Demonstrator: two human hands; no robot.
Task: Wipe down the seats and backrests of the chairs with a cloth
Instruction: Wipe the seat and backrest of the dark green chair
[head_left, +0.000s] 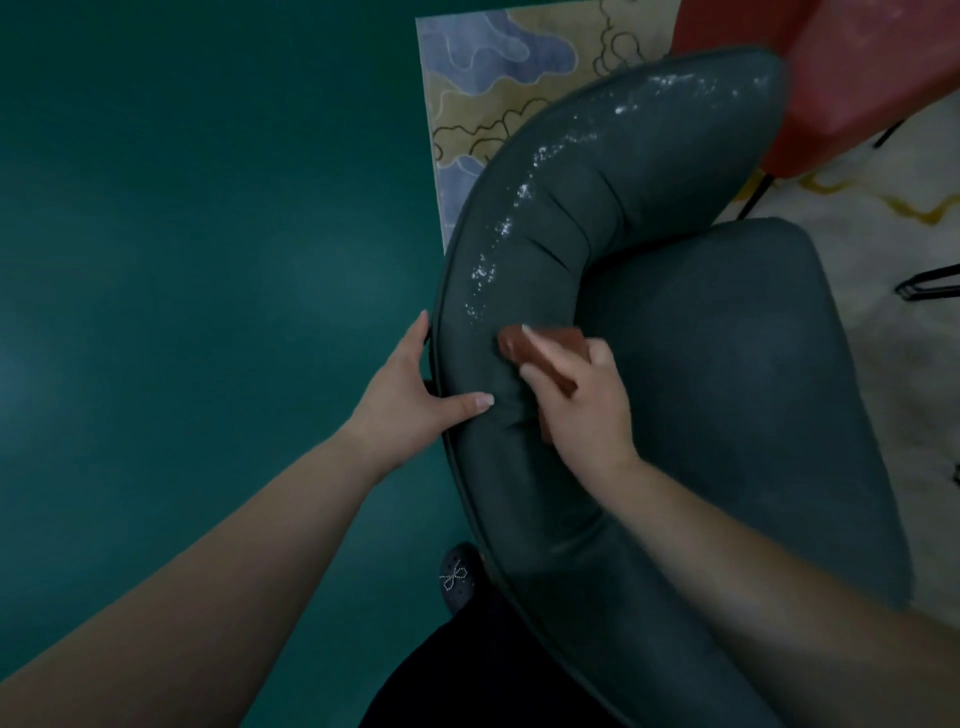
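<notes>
A dark teal chair with a curved padded backrest (587, 176) and a wide seat (727, 364) fills the middle and right. White specks dot the backrest's upper rim. My right hand (576, 400) grips a folded reddish-brown cloth (550, 345) and presses it against the inner face of the backrest. My left hand (415, 387) holds the backrest's outer edge, thumb laid over the top and fingers behind the rim.
A red chair (852, 73) with thin black legs stands at the top right, close to the teal chair. A patterned rug (498, 78) lies under both chairs. Green floor (182, 260) spreads to the left. My dark shoe (460, 577) stands beside the chair's back.
</notes>
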